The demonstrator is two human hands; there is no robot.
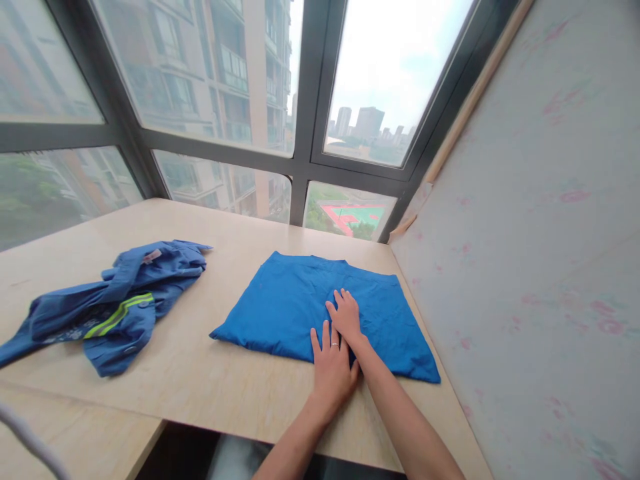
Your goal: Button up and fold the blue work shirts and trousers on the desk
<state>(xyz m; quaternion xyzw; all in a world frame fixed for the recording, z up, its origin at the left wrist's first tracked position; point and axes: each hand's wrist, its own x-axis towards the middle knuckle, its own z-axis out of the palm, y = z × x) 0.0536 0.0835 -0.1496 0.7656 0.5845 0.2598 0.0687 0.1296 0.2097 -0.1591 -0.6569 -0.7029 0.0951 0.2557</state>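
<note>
A bright blue garment [280, 300] lies folded flat on the pale ledge, wide and roughly trapezoid in outline. On its near edge rests my left hand [333, 363], palm down with fingers spread and a ring on one finger. My right hand [347, 317] lies flat a little farther up the cloth, near its middle, fingers extended. The wrist of my right hand is close beside my left fingers, partly overlapping them in view. Neither hand grips the fabric.
To the left, a crumpled darker blue work jacket [135, 287] with a yellow-green reflective stripe lies on the pale stone-look ledge [235, 393]. Grey-framed windows [303, 133] stand behind. A flower-patterned wall [525, 267] borders the right side. A blurred white cord [33, 440] shows lower left.
</note>
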